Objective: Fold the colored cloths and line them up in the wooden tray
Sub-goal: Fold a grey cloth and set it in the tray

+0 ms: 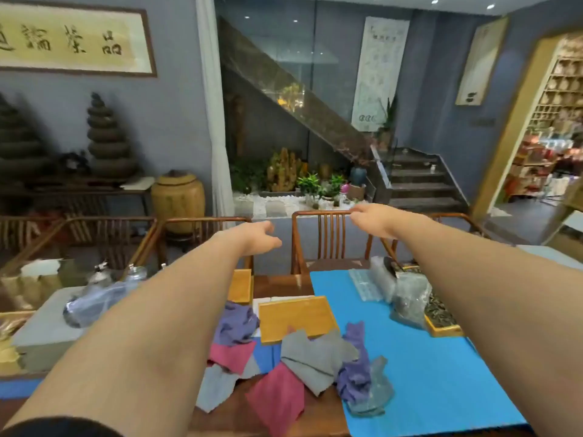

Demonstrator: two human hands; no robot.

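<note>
Both arms stretch forward above the table, well above the wooden tray [296, 316]. The left hand [255, 238] hangs in the air beyond the tray's far left corner, fingers loosely curled and holding nothing. The right hand [372, 219] is raised beyond the tray's far right side, in front of a wooden chair [328, 238]; its fingers are loosely bent and empty too, though whether they touch the chair's top rail cannot be told.

The tray lies flat on the table. Unfolded cloths are heaped around its near edge: a grey cloth [315, 354] overlaps the tray's near rim, a purple cloth [236, 323] lies crumpled against its left side, a pink cloth [233, 354] sits to the near left, a second pink one [277, 398] lies nearer the viewer, and another purple cloth [356, 367] bunches at the near right. A blue mat [441, 373] spreads right of the tray, carrying clear plastic bags [407, 294]. A smaller wooden box [239, 285] sits beyond the tray's left corner.
</note>
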